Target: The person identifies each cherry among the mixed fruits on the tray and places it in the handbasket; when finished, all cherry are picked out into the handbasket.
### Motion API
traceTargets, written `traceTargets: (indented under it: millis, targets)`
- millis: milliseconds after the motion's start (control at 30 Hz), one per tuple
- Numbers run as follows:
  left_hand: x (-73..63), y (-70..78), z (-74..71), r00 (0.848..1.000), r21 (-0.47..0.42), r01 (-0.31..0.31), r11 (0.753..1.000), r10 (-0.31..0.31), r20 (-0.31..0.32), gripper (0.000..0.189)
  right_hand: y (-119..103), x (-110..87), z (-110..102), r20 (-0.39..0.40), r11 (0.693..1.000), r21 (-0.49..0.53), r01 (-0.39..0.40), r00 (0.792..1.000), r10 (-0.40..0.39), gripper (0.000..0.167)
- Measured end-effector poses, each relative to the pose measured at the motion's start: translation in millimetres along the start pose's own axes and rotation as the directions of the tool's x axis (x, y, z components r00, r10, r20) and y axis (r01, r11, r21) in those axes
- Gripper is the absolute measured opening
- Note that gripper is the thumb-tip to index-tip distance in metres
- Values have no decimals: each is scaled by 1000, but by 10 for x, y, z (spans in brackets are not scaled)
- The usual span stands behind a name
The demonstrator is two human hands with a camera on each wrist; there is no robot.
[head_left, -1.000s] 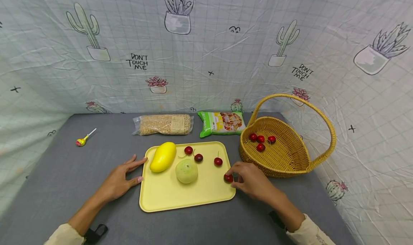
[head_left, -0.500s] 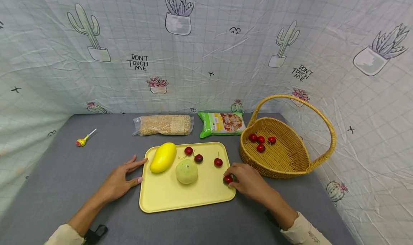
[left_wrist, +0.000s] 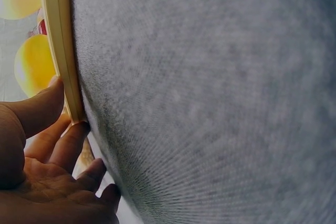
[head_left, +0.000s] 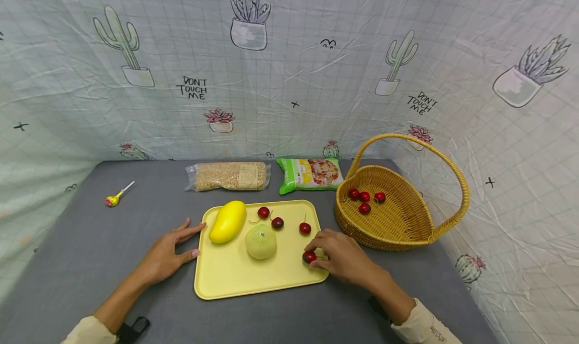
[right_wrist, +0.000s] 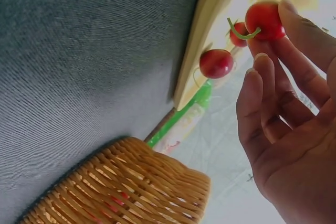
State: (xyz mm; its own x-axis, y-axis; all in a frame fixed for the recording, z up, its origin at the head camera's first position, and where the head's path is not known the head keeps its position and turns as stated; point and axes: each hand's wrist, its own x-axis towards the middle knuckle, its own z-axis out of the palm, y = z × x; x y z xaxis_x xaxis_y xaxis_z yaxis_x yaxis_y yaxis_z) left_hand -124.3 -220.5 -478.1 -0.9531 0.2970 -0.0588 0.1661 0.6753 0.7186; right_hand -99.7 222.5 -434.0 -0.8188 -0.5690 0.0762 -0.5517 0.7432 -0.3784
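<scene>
In the head view my right hand point(head_left: 341, 256) pinches a dark red cherry point(head_left: 309, 257) between thumb and fingers, over the right part of a yellow tray point(head_left: 235, 286). The right wrist view shows this cherry point(right_wrist: 265, 20) with its green stem hanging free. My left hand point(head_left: 169, 253) touches the tray's left edge with thumb and forefinger tips, its fingers extended. On the tray lie a yellow mango point(head_left: 228, 222), a round pale green fruit point(head_left: 261, 242) and three more cherries, one point(head_left: 305, 228) just beyond my right hand.
Right of the tray stands a wicker basket point(head_left: 384, 241) with a tall handle and several cherries point(head_left: 364, 208) inside. Behind the tray lie a clear bag of grains point(head_left: 221, 176) and a green-and-white packet point(head_left: 312, 175). A lollipop point(head_left: 114, 199) lies far left.
My right hand has moved left and slightly nearer with the cherry, away from the tray's right edge. My left hand and the other fruit have stayed put.
</scene>
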Motion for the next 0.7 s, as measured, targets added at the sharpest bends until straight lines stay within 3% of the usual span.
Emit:
traceTargets:
  millis: [700]
  targets:
    - [-1,5,-3,1000,8,9,1000,-9,2,68,-35,-12,-287,-113,995,-92,36,992,-47,31]
